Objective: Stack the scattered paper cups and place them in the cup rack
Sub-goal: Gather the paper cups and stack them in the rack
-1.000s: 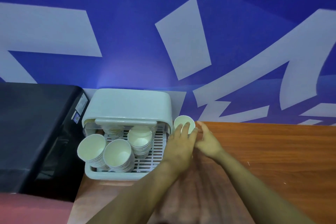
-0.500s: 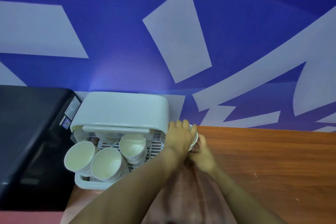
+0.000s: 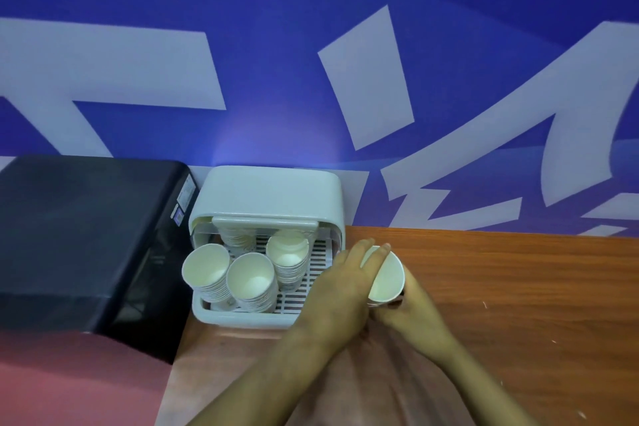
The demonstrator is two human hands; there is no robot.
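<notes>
A white paper cup stack is tilted with its mouth toward me, just right of the white cup rack. My left hand wraps over its left side and top. My right hand cups it from below and the right. Inside the rack, on the slatted tray, stand three tall stacks of cups, with another stack further back under the lid. The lower part of the held stack is hidden behind my hands.
The rack's lid is raised at the back. A black appliance stands left of the rack. The wooden table runs to the right, against a blue and white wall.
Both hands have brought the cup stack a little right and toward me, and it has tipped so its open mouth now shows. The camera has shifted as well.
</notes>
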